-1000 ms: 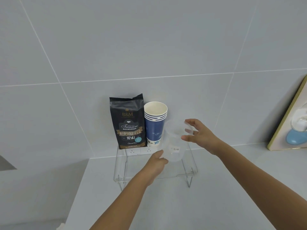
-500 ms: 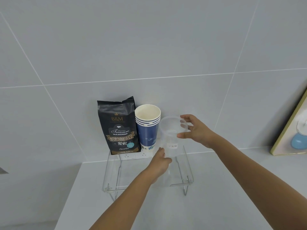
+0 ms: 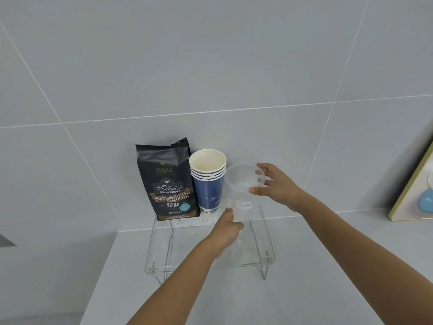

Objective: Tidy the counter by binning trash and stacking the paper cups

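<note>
A stack of blue paper cups [image 3: 208,184] stands upright on a clear acrylic shelf [image 3: 266,242] against the tiled wall. Right beside the stack is a clear plastic container [image 3: 241,193] with a small white label. My right hand [image 3: 276,186] grips its rim from the right side. My left hand [image 3: 226,228] holds its lower part from the front. The container's base is partly hidden by my left hand, so I cannot tell whether it rests on the shelf.
A black coffee bag [image 3: 167,181] stands on the shelf left of the cups. A white socket strip [image 3: 194,222] runs along the wall under the shelf. A framed board [image 3: 414,191] leans on the wall at far right. The counter ends at left [image 3: 103,266].
The clear container has moved up and back to sit next to the cup stack, with both hands still on it. The camera view has shifted slightly.
</note>
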